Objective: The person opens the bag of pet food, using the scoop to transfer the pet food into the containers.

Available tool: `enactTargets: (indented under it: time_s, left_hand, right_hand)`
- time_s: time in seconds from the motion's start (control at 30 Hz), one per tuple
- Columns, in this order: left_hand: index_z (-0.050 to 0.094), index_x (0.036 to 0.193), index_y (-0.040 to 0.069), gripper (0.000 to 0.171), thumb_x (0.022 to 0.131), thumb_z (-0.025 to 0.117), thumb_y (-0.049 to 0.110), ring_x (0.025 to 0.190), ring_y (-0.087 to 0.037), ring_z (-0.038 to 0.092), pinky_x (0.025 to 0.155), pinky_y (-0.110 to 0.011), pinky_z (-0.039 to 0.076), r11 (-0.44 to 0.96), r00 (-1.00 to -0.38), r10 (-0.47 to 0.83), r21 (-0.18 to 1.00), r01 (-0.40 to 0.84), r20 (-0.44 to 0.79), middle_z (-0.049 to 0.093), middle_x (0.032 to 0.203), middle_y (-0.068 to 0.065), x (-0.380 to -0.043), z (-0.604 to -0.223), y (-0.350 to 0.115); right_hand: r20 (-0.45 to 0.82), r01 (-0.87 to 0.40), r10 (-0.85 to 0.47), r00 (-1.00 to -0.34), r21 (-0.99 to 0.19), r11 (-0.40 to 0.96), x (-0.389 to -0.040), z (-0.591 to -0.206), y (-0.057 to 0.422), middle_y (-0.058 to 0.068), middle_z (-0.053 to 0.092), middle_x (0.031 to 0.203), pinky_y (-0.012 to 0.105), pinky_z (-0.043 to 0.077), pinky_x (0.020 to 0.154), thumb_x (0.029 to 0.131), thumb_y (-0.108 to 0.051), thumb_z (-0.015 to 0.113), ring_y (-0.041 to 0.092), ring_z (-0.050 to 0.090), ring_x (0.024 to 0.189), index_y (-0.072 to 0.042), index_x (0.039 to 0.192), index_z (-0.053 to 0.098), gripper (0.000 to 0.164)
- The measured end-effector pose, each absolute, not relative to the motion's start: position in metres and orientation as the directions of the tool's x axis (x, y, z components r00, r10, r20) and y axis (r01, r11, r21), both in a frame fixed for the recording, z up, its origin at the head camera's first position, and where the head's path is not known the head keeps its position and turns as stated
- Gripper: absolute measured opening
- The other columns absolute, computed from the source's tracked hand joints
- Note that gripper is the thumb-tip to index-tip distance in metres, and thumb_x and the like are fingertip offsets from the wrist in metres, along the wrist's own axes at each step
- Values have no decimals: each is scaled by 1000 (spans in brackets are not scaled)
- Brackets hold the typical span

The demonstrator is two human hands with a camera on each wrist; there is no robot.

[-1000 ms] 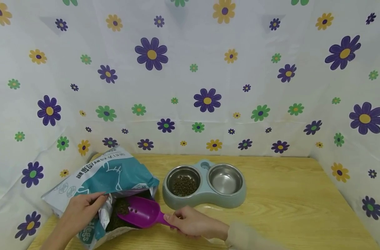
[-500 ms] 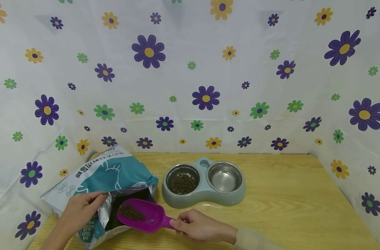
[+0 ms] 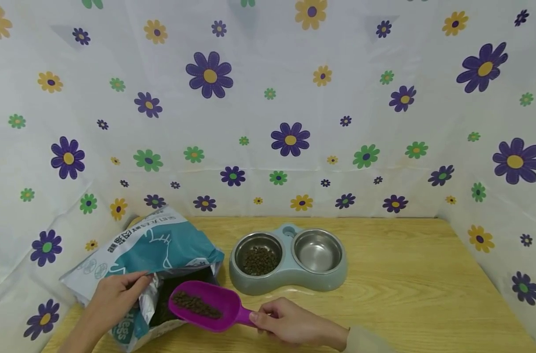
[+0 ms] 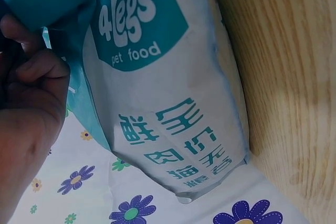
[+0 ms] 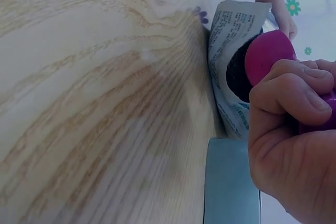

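Observation:
My right hand (image 3: 290, 321) grips the handle of a magenta scoop (image 3: 230, 306), which carries a heap of brown kibble (image 3: 195, 304). The scoop is at the mouth of an open pet food bag (image 3: 171, 245), white and teal, lying on its side at the left. My left hand (image 3: 115, 296) pinches the edge of the bag's opening; in the left wrist view its fingers (image 4: 44, 66) are curled at the teal edge. Dark kibble shows inside the bag. In the right wrist view the curled fingers (image 5: 294, 90) hide most of the scoop's handle.
Behind the scoop stands a grey-blue double bowl (image 3: 290, 282). Its left steel bowl holds a layer of kibble (image 3: 260, 261); bare metal shows in the right steel bowl (image 3: 317, 251). A wooden table (image 3: 409, 284) lies beneath, with a flowered cloth (image 3: 338, 98) behind and at the sides.
My right hand has drawn the scoop back to the right and slightly toward me, out of the bag's mouth, with kibble now heaped in it. The left hand has stayed on the bag.

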State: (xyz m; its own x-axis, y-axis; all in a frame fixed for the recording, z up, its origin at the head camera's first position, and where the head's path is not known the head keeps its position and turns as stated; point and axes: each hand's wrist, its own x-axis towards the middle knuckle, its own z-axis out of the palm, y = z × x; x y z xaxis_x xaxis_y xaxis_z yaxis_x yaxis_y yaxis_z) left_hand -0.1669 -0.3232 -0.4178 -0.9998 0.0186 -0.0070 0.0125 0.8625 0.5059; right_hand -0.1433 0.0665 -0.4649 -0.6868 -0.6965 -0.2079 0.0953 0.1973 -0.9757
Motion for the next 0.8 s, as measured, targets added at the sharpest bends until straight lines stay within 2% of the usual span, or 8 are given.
enactTargets:
  time_s: [0.43, 0.57, 0.67, 0.8]
  left_hand:
    - [71, 127, -1, 41, 106, 55, 30, 60, -4, 51, 54, -24, 41, 853, -1000, 23, 521, 21, 3, 65, 72, 1, -165, -418, -324]
    - [75, 122, 2, 37, 105, 57, 30, 68, 2, 54, 58, -22, 43, 865, -998, 40, 499, 54, 39, 77, 89, -8, -166, -419, -326]
    - [77, 118, 4, 35, 104, 59, 29, 74, 4, 58, 61, -21, 46, 867, -997, 56, 493, 76, 56, 79, 107, -11, -166, -419, -326]
    - [79, 116, 7, 31, 102, 62, 29, 74, 3, 60, 60, -21, 48, 870, -992, 79, 480, 116, 97, 79, 105, -11, -166, -418, -326]
  right_hand:
    - [-270, 189, -650, -711, -963, 194, -150, -445, 113, -5, 42, 59, 19, 21, 38, 107, -42, 51, 6, 24, 43, 15, 104, 54, 57]
    - [-278, 198, -629, -726, -960, 197, -152, -444, 136, -5, 43, 62, 19, 23, 39, 108, -44, 49, 6, 25, 44, 12, 102, 54, 56]
    - [-289, 214, -611, -736, -957, 196, -152, -443, 154, -5, 42, 64, 19, 24, 39, 108, -45, 48, 6, 26, 46, 4, 100, 56, 50]
    - [-281, 218, -587, -759, -960, 178, -153, -441, 179, -6, 40, 64, 18, 25, 40, 110, -44, 45, 4, 27, 45, -4, 99, 57, 44]
